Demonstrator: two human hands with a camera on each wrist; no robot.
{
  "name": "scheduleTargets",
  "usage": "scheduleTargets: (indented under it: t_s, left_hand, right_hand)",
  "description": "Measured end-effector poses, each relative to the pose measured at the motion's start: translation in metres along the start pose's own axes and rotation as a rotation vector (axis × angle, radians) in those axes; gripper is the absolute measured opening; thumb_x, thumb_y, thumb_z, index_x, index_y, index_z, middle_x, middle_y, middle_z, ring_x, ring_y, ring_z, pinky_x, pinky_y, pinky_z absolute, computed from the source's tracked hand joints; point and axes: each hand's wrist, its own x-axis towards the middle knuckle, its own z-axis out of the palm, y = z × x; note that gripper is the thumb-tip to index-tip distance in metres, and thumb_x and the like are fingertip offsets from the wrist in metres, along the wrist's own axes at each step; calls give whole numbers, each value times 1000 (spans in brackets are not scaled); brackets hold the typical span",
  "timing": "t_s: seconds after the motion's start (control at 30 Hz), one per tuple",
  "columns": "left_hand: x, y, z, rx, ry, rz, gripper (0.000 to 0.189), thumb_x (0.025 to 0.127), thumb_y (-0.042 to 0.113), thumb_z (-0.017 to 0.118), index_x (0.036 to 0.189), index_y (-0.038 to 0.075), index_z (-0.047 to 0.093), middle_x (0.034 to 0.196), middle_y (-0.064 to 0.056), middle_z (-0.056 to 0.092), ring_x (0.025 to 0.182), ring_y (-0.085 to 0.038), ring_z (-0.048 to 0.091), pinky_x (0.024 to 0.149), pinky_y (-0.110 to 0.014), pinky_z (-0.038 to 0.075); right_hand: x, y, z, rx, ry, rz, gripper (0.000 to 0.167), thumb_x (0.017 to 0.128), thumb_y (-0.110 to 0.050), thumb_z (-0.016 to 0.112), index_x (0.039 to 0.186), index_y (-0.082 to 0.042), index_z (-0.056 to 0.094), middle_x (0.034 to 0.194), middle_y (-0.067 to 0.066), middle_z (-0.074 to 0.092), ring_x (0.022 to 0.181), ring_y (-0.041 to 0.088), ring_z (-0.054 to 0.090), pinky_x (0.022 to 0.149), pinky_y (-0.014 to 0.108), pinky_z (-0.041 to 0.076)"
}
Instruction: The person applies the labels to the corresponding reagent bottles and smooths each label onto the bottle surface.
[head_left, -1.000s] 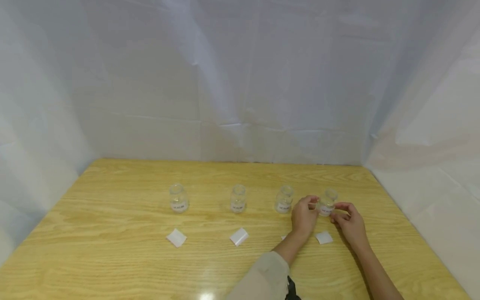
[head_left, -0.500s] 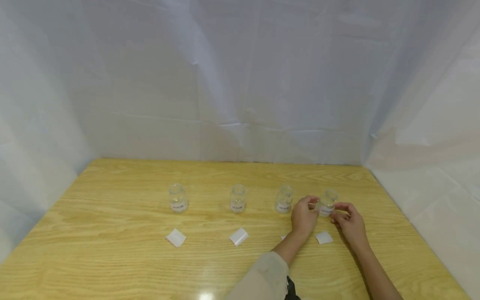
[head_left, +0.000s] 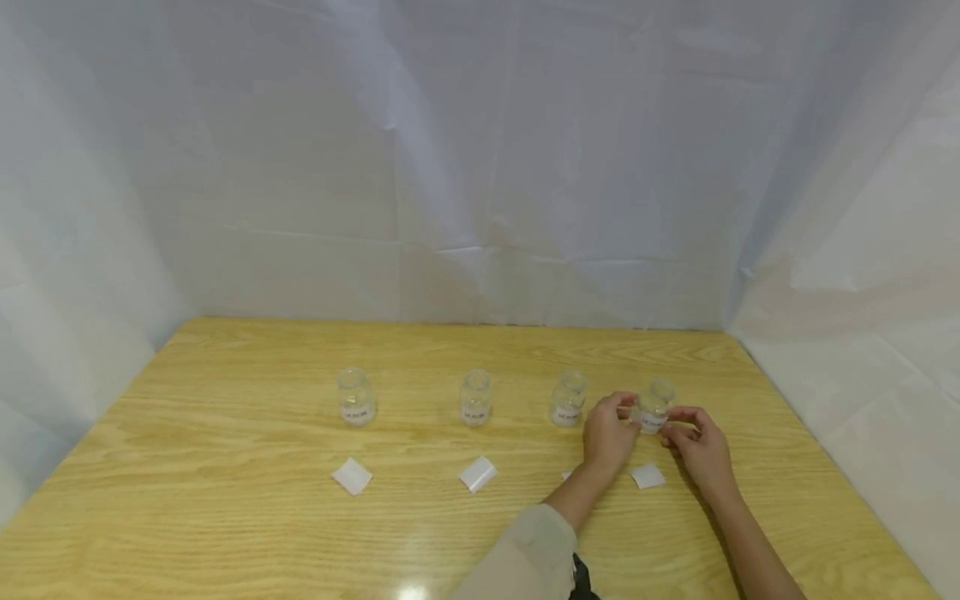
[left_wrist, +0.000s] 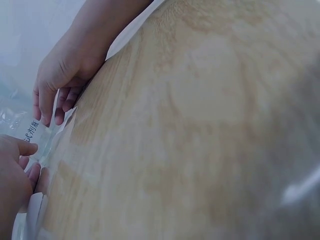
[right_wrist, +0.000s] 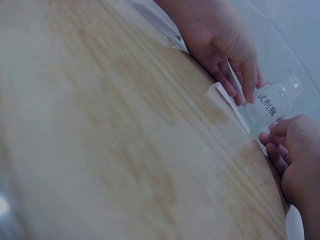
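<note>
A small clear glass reagent bottle (head_left: 654, 406) with a white label stands upright at the right end of a row. My left hand (head_left: 611, 433) holds it from the left side, and my right hand (head_left: 699, 450) from the right, thumbs and fingers at the label's ends. Black characters on the bottle (right_wrist: 271, 102) are readable in the right wrist view, facing me between the two hands. The left wrist view also has the labelled bottle (left_wrist: 31, 131) between my fingers. Just in front of it lies a white paper square (head_left: 647, 476). Fingertips behind the glass are partly hidden.
Three similar labelled bottles stand to the left: one near my left hand (head_left: 567, 400), a middle one (head_left: 476, 400) and a far left one (head_left: 356, 400). White squares (head_left: 477, 473) lie before them, one mostly under my left forearm. White sheeting (head_left: 450, 167) encloses the wooden table (head_left: 225, 517).
Both hands stay in place at the bottle. The bottle and its label shift only very slightly between the fingers; all else is still.
</note>
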Motion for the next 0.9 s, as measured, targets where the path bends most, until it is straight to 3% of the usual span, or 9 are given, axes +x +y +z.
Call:
scheduleTargets:
  t_s: [0.17, 0.43, 0.7, 0.77, 0.9]
  left_hand:
    - [0, -1, -1, 8, 3, -3, 37, 68, -6, 75, 100, 12, 68, 93, 6, 64, 79, -7, 59, 66, -17, 45]
    - [-1, -2, -2, 38, 9, 2, 42, 67, -4, 75, 104, 12, 66, 94, 6, 61, 81, -7, 57, 65, -18, 44]
    - [-3, 15, -7, -37, -38, 7, 42, 72, -1, 72, 111, 14, 62, 102, 11, 56, 92, -8, 54, 68, -18, 44]
    - [-4, 22, -9, -71, -54, 43, 42, 74, 0, 72, 112, 13, 61, 104, 11, 56, 93, -9, 54, 69, -18, 44]
    - [-8, 38, -20, -106, -89, 161, 38, 80, 10, 70, 116, 12, 59, 108, 9, 55, 97, -7, 52, 72, -18, 44]
  right_hand:
    - [1, 0, 2, -6, 0, 7, 24, 89, 4, 53, 111, 9, 46, 97, 4, 52, 66, 5, 58, 59, 19, 49]
    - [4, 2, 2, 22, 30, 7, 24, 89, 5, 51, 112, 9, 46, 92, -8, 53, 64, 6, 59, 56, 19, 49]
    - [4, 0, -6, 142, 89, 30, 20, 90, 2, 53, 108, 7, 48, 89, -7, 58, 59, 8, 60, 50, 21, 49]
    - [2, -4, -10, 181, 110, 24, 19, 90, 1, 54, 107, 7, 48, 89, -5, 59, 58, 9, 60, 50, 21, 49]
    - [-3, -18, -22, 104, 132, -73, 18, 91, -4, 54, 106, 5, 51, 94, -2, 58, 62, 9, 60, 51, 21, 49]
